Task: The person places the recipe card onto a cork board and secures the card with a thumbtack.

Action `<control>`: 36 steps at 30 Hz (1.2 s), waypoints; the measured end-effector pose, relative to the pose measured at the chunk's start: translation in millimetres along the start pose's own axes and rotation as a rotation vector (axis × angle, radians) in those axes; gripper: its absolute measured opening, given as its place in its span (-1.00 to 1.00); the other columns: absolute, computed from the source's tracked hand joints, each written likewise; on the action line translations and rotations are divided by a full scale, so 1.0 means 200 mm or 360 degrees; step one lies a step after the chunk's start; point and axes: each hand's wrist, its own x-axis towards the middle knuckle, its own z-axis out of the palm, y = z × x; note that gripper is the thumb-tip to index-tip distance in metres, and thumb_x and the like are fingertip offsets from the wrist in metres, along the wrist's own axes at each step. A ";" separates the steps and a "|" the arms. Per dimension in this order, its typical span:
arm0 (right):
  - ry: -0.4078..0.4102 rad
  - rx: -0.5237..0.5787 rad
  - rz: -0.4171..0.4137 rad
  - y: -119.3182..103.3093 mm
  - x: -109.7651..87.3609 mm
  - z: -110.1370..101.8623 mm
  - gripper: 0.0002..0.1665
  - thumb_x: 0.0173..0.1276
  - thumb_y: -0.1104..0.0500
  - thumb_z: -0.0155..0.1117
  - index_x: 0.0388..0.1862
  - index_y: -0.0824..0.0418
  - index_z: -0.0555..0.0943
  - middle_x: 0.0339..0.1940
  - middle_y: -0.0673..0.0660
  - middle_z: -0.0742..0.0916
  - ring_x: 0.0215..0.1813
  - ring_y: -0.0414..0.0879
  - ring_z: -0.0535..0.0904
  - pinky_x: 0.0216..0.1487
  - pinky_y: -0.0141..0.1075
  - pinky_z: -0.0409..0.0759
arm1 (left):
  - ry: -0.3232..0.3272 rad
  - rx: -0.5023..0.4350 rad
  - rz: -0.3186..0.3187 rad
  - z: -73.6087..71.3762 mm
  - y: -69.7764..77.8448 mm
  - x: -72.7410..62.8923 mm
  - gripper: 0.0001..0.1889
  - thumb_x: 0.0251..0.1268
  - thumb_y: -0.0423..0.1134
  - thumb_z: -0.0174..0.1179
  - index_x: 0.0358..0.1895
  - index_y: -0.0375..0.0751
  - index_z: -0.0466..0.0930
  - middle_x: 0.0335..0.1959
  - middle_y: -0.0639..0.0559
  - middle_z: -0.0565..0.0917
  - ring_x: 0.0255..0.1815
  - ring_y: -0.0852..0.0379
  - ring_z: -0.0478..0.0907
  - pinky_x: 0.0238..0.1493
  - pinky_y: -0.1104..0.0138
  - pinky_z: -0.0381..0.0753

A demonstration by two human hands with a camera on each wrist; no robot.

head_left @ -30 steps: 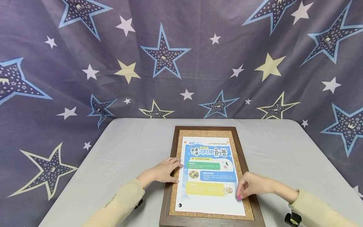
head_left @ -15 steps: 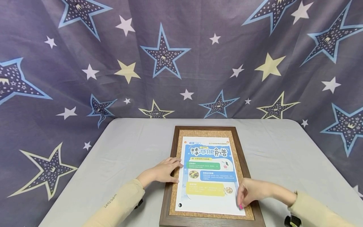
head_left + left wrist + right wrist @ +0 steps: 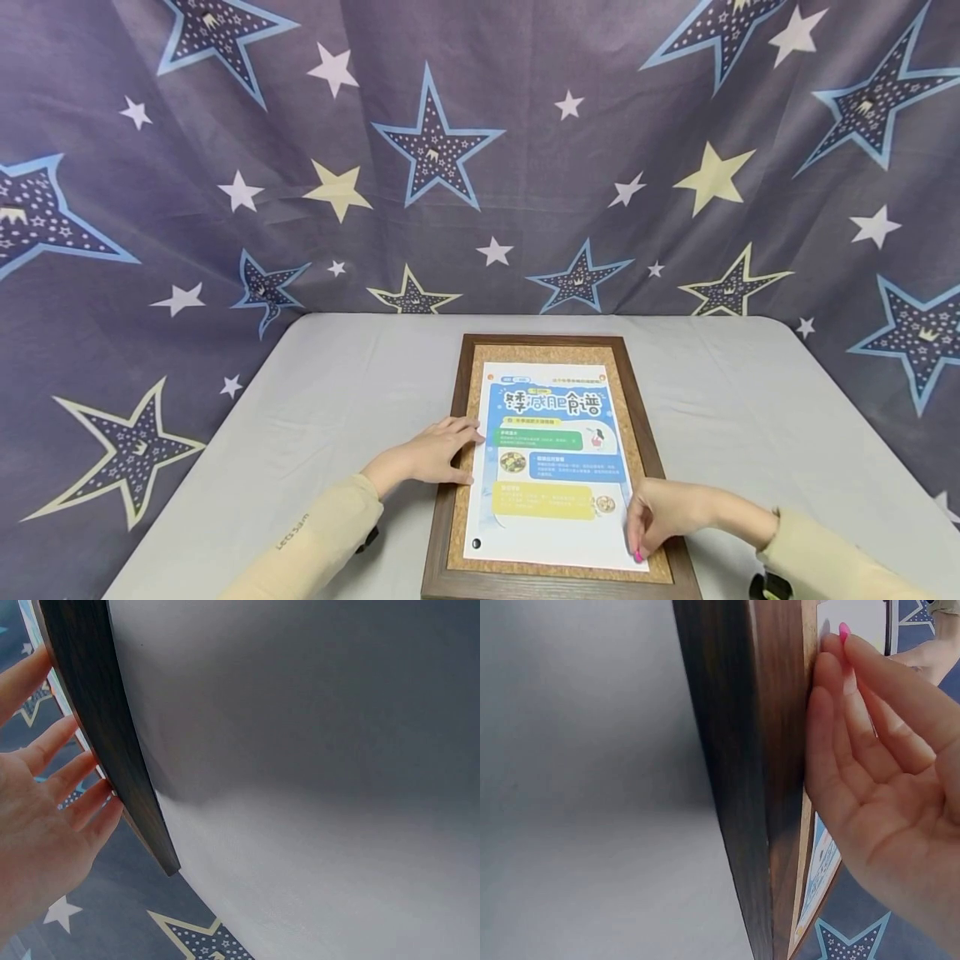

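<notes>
A printed poster [image 3: 555, 537] lies on a wood-framed cork board [image 3: 660, 567]. My right hand [image 3: 670, 512] is at the poster's lower right corner, thumb and fingertips pinching a pink push pin [image 3: 844, 632] close over the paper. A black push pin [image 3: 476, 543] sits in the lower left corner, an orange push pin [image 3: 491, 377] at the top left, and another small push pin [image 3: 602, 377] at the top right. My left hand [image 3: 435, 452] rests over the left side of the frame [image 3: 124, 742], fingers spread, tips at the poster's left edge.
The board stands on a table covered in pale grey cloth [image 3: 352, 375]. Behind the table hangs a dark curtain [image 3: 465, 233] printed with stars.
My right hand has slid down along the poster's right edge toward its lower corner, carrying the pink push pin. The left hand and the board have stayed put.
</notes>
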 end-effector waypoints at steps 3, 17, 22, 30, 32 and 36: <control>-0.0010 -0.0004 0.0005 0.00 0.00 0.00 -0.94 -0.11 0.42 0.32 -0.59 0.31 0.66 -0.66 0.09 0.68 -0.62 -0.45 0.42 -0.61 -0.54 0.43 | 0.0002 0.0002 0.0003 0.00 0.00 0.00 -0.41 0.05 0.00 0.20 0.14 -0.21 0.35 0.28 -0.15 0.19 0.28 -0.10 0.09 0.22 0.01 0.11; 0.0027 -0.0078 0.0069 -0.02 0.00 0.01 -0.95 -0.14 0.38 0.36 -0.66 0.28 0.65 -0.71 0.03 0.66 -0.67 -0.45 0.34 -0.66 -0.59 0.31 | 0.0010 -0.0012 0.0012 0.00 0.00 0.00 -0.41 0.04 -0.01 0.21 0.14 -0.22 0.36 0.28 -0.16 0.19 0.27 -0.10 0.10 0.23 0.01 0.10; 0.0046 -0.0108 0.0064 -0.02 0.00 0.01 -0.96 -0.14 0.36 0.37 -0.66 0.29 0.65 -0.71 0.02 0.66 -0.67 -0.46 0.34 -0.66 -0.59 0.31 | 0.0009 -0.0016 0.0011 0.00 0.00 0.00 -0.41 0.04 -0.01 0.21 0.14 -0.21 0.36 0.28 -0.16 0.19 0.27 -0.10 0.10 0.22 0.01 0.10; 0.0058 -0.0155 0.0054 -0.03 0.00 0.01 -0.96 -0.13 0.35 0.37 -0.65 0.30 0.65 -0.71 0.00 0.66 -0.65 -0.47 0.35 -0.65 -0.56 0.36 | 0.0012 -0.0013 0.0015 0.00 -0.01 0.00 -0.42 0.05 0.00 0.20 0.14 -0.20 0.36 0.28 -0.14 0.19 0.28 -0.09 0.09 0.22 0.00 0.10; 0.0063 -0.0156 0.0064 -0.03 0.00 0.02 -0.95 -0.14 0.35 0.37 -0.66 0.30 0.65 -0.71 0.00 0.66 -0.66 -0.47 0.35 -0.65 -0.56 0.37 | 0.0013 -0.0013 0.0019 0.00 -0.01 0.00 -0.42 0.05 0.00 0.20 0.14 -0.20 0.36 0.28 -0.14 0.19 0.28 -0.09 0.09 0.22 0.00 0.11; 0.0071 -0.0174 0.0071 -0.03 0.00 0.02 -0.95 -0.14 0.35 0.38 -0.67 0.30 0.65 -0.72 -0.01 0.66 -0.66 -0.47 0.34 -0.65 -0.56 0.36 | 0.0015 -0.0008 0.0024 0.01 -0.01 0.00 -0.42 0.05 0.00 0.20 0.14 -0.20 0.35 0.28 -0.15 0.20 0.27 -0.09 0.10 0.22 0.00 0.12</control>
